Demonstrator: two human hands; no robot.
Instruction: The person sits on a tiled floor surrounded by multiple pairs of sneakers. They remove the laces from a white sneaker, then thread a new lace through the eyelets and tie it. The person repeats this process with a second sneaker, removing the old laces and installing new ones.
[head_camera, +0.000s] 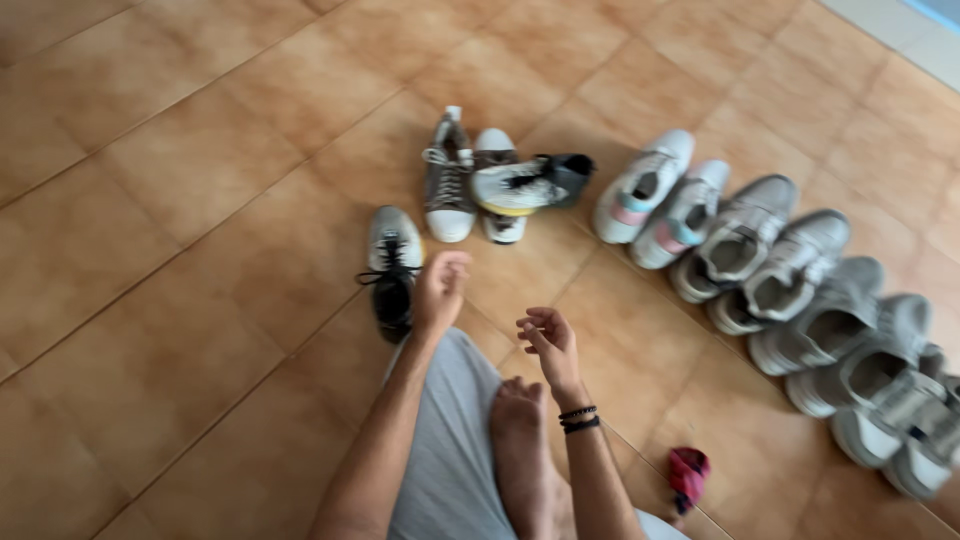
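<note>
I sit on a tiled floor with my bare foot (522, 440) and grey-trousered leg (450, 430) in front of me. My left hand (440, 290) hovers beside a white and black laced shoe (392, 268), fingers loosely curled, holding nothing. My right hand (548, 340), with dark bead bracelets at the wrist, is raised with fingers apart and empty. Beyond them stands a grey high-top pair (450, 180), and a white and black shoe (525, 185) lies on its side across it.
A curved row of several pale sneakers runs to the right, from a white and pink pair (655, 195) through grey ones (770, 265) to those at the right edge (900, 410). A red cloth item (688, 475) lies by my right forearm. Orange floor tiles (180, 200) spread left.
</note>
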